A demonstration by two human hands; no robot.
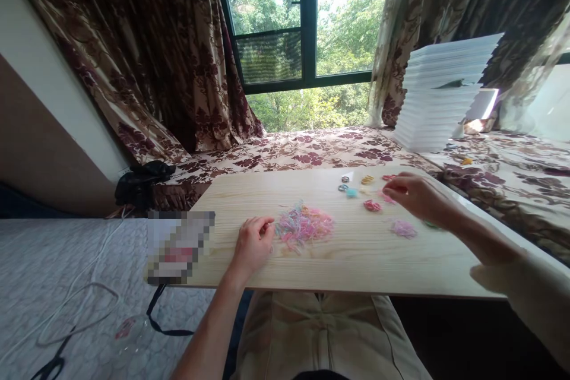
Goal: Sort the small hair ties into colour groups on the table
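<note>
A loose heap of thin pastel strands (305,225), pink, lilac and mint, lies mid-table; they look like small elastic bands, but are blurred. My left hand (255,242) rests on the table at the heap's left edge, fingers curled together, their tips partly hidden. My right hand (407,191) hovers over the far right, thumb and fingers pinched. Anything in the pinch is too small to make out. Beneath it is a small pink bunch (388,196). Nearby sit a red bunch (372,205), a lilac bunch (403,228), a yellow bunch (367,180) and a turquoise bunch (351,192).
Dark rings (342,187) lie at the wooden table's (285,273) far side. A pixelated object (180,247) covers its left end. Behind stands a tall stack of white sheets (440,101) on the floral window seat (303,151). White cables (89,285) trail across the bed at left.
</note>
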